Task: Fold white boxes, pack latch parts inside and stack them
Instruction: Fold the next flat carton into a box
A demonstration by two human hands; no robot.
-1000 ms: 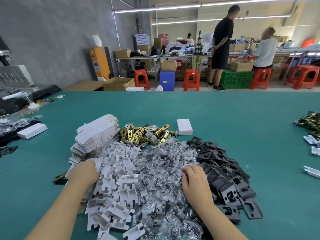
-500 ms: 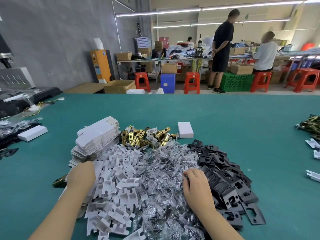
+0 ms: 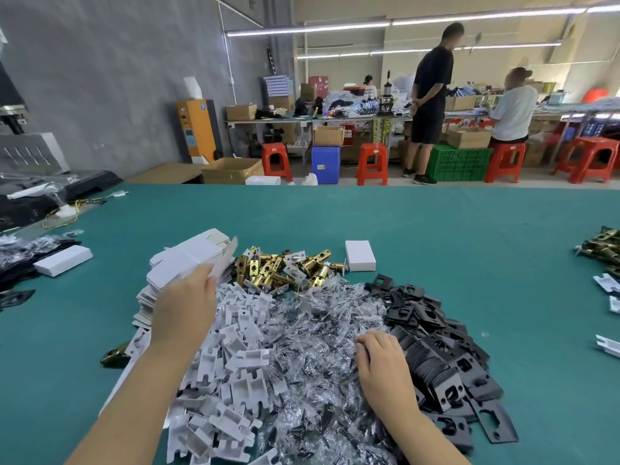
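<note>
the left hand pinches a flat box, light and bendy, by its near edge; beside it, the right hand rests curled on slippery bags, its grip unclear.

Our left hand reaches far and left, fingers gripping; our right hand rests near, fingers curled.

Flat boxes left of latches; plates right.
</note>
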